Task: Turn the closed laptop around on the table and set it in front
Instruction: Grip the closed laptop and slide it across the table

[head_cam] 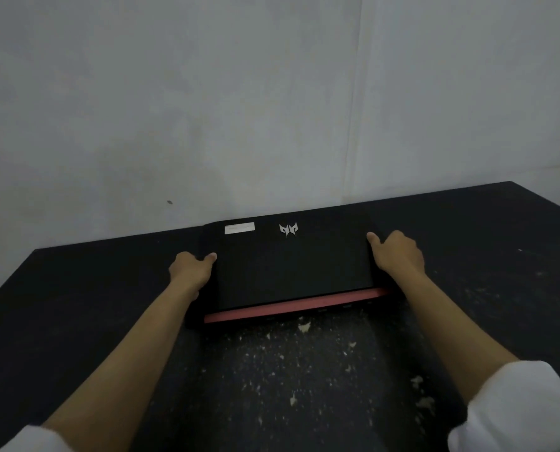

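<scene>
Head view: the closed laptop [293, 265] lies flat on the black table [487, 243] at the middle of the frame, its far edge close to the wall [272, 93]. The red strip [296, 305] along its near edge faces the person, and the silver logo [288, 229] and a white sticker [239, 228] sit toward the far edge.

The left hand [192, 270] clasps the laptop's left side, thumb on the lid, the other fingers curled out of sight at the edge. The right hand [397, 254] clasps the right side the same way, thumb [373, 239] on top. How far the hidden fingers reach under, I cannot tell.

To turn it well, I judge that both hands should keep an even hold, raise it only slightly or slide it flat, swing 1 side toward the body while the other goes away, and mind the wall behind. White flecks [304, 327] litter the table in the lower middle of the frame, where it would likely be set.
</scene>
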